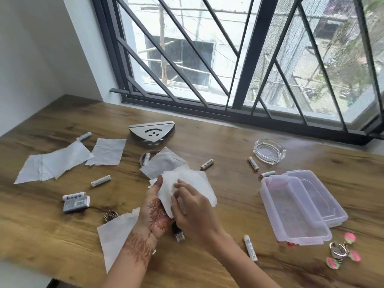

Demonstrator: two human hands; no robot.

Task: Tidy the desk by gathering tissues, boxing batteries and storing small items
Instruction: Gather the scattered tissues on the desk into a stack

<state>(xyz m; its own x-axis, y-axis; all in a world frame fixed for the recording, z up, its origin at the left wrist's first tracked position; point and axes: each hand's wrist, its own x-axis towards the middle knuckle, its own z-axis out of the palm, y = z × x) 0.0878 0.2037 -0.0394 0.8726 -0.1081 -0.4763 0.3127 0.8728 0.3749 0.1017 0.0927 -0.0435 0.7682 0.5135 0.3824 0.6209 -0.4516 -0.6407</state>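
Observation:
My left hand [154, 208], patterned with henna, holds a small stack of white tissues [191, 183] above the desk's middle. My right hand [190, 210] presses its fingers on the same stack from the right. More tissues lie flat: one [164, 163] just behind the stack, two at the left [54, 163] [108, 151], and one [118, 235] under my left forearm. Several batteries are scattered, such as one [100, 180] at left, one [207, 164] behind the stack and one [250, 247] near my right forearm. A battery box [76, 203] sits at left.
A metal tissue holder [152, 133] stands at the back centre. A glass ashtray [269, 150] and a clear plastic box with its lid [295, 208] sit at right. A keyring with pink charms [340, 252] lies front right. A USB stick [179, 235] lies below my hands.

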